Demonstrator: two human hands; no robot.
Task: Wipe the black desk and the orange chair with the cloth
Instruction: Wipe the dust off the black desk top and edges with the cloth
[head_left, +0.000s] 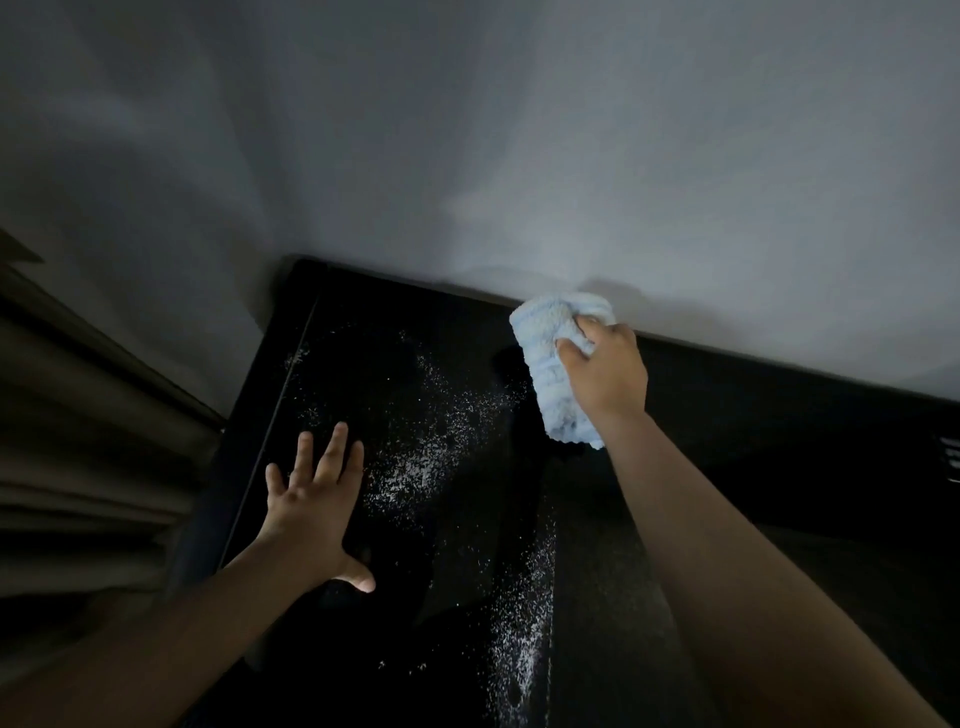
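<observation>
Fingers of my right hand (605, 376) curled round the fluffy pale-blue cloth (558, 364) at the glossy black desk's (675, 467) twelve o'clock edge; my left hand (311, 506) lay flat, fingers spread, at nine o'clock.

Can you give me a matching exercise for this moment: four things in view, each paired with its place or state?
Column one:
1. cloth
2. left hand
3. white specks
4. right hand

Column two:
A. flat on the black desk, fingers spread
B. scattered over the desk top
C. light blue, bunched, near the desk's far edge by the wall
D. fingers curled round the cloth

Pairs: 1-C, 2-A, 3-B, 4-D
</observation>
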